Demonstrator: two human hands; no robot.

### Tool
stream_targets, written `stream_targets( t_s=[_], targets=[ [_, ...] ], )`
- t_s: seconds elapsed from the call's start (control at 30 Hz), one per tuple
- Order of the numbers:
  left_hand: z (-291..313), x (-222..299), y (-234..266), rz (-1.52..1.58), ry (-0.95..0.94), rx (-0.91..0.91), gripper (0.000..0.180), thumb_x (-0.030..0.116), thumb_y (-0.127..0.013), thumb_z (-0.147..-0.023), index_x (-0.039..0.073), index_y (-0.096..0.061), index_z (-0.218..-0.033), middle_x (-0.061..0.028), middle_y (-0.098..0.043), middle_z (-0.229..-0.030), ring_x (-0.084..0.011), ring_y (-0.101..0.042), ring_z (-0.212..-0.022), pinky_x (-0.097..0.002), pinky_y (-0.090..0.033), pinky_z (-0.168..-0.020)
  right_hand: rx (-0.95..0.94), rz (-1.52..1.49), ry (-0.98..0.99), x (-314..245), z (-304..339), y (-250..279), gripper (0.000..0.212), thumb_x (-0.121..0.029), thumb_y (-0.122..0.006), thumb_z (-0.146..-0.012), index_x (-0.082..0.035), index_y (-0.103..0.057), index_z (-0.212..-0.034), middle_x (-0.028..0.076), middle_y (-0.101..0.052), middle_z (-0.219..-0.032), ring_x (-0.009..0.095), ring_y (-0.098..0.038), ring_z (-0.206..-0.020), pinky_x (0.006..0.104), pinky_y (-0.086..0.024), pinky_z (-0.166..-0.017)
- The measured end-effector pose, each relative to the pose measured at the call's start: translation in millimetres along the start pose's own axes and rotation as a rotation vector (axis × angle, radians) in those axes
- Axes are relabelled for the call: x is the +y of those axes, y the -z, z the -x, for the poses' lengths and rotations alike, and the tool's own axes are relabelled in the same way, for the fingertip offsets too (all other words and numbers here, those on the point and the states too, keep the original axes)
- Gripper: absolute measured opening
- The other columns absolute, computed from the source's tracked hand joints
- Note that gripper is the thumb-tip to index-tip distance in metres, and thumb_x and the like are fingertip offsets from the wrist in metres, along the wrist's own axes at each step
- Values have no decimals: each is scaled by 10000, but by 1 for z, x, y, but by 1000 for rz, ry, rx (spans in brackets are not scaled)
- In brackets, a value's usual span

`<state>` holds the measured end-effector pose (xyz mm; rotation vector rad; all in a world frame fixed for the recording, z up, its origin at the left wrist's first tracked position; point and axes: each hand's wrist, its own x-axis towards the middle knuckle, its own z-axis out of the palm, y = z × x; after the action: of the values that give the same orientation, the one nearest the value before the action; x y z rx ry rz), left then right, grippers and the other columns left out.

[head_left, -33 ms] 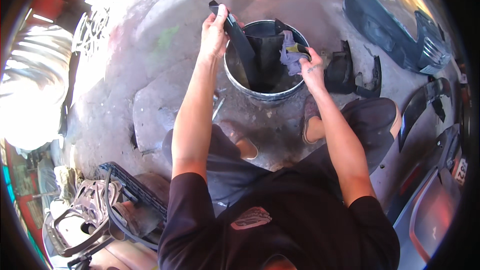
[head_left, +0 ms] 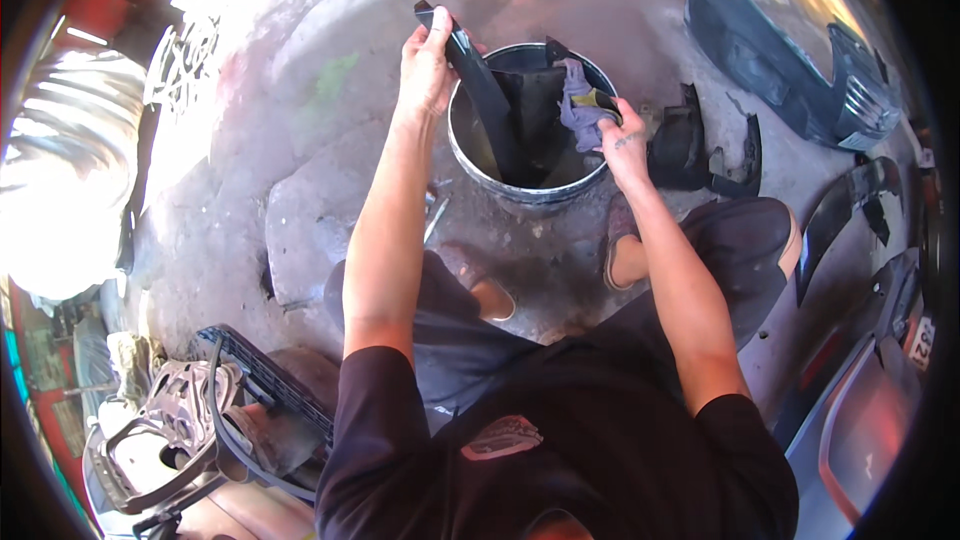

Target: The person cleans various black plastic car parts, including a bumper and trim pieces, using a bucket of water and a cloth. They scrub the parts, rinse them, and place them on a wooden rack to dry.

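Observation:
A wide round bucket (head_left: 463,162) stands on the ground in front of me, between my feet and the far floor. My left hand (head_left: 430,70) is closed round the upper end of a black plastic car part (head_left: 482,90), which slants down into the bucket. Its lower end is lost among the dark shapes there. Over the bucket's right rim my right hand (head_left: 625,143) grips a crumpled purple-grey rag (head_left: 581,124). A yellow and dark piece (head_left: 597,100), too small to name, sticks out beside the rag at my fingers.
Black broken plastic pieces (head_left: 682,145) lie right of the bucket. A large dark bumper (head_left: 770,70) rests at the far right. Near left is a pile of car parts with a black grille (head_left: 270,380). A thin light stick (head_left: 436,220) lies near my left foot.
My left hand and the black part have shifted very slightly to the left. The right hand and the rag look almost the same.

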<state>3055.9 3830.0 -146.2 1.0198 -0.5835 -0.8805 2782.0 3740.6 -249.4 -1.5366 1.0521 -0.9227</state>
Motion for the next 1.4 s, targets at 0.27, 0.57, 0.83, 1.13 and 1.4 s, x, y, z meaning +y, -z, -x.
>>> stream_targets(
  t_s=[0.27,0.57,0.83,1.13,1.4],
  targets=[
    [3,39,26,116,-227,233,521,506,-558,-1009,-9,-523,-1082,-158,-603,-883,-348,-676,-728,-533,-616,-605,73,-181,-67,-7,1,4,378,-57,-564,-872,-2,-622,-1242,76,-696,-940,144,-645,-739,290,-528,-642],
    [-1,57,96,289,-213,394,547,564,-519,-1006,27,-485,-1103,-173,-535,-947,-426,-607,-810,-736,-527,-740,-275,17,-241,-12,-15,-5,447,-118,-593,-926,-38,-588,-1367,43,-643,-886,134,-589,-726,319,-503,-624],
    [-1,42,131,353,-149,513,657,628,-387,-1024,-17,-457,-1123,-173,-506,-1000,-422,-539,-961,-772,-419,-938,-307,-388,-438,-14,16,-28,481,-304,-595,-1011,-81,-455,-1413,64,-586,-1107,213,-616,-875,472,-612,-736],
    [16,10,177,407,-39,421,552,524,-481,-1032,24,-425,-1259,-147,-596,-1002,-366,-622,-915,-643,-517,-849,-130,-788,-415,-27,21,-77,462,-85,-747,-899,-117,-523,-1301,38,-576,-1222,255,-550,-1181,581,-514,-876],
    [71,-70,75,261,54,420,500,143,-749,-877,186,-445,-1271,-59,-638,-1097,-250,-657,-991,-519,-559,-730,-210,-701,-335,-9,39,-92,376,-47,-610,-977,-105,-501,-1332,85,-651,-1201,244,-655,-1078,570,-583,-877]
  ],
)
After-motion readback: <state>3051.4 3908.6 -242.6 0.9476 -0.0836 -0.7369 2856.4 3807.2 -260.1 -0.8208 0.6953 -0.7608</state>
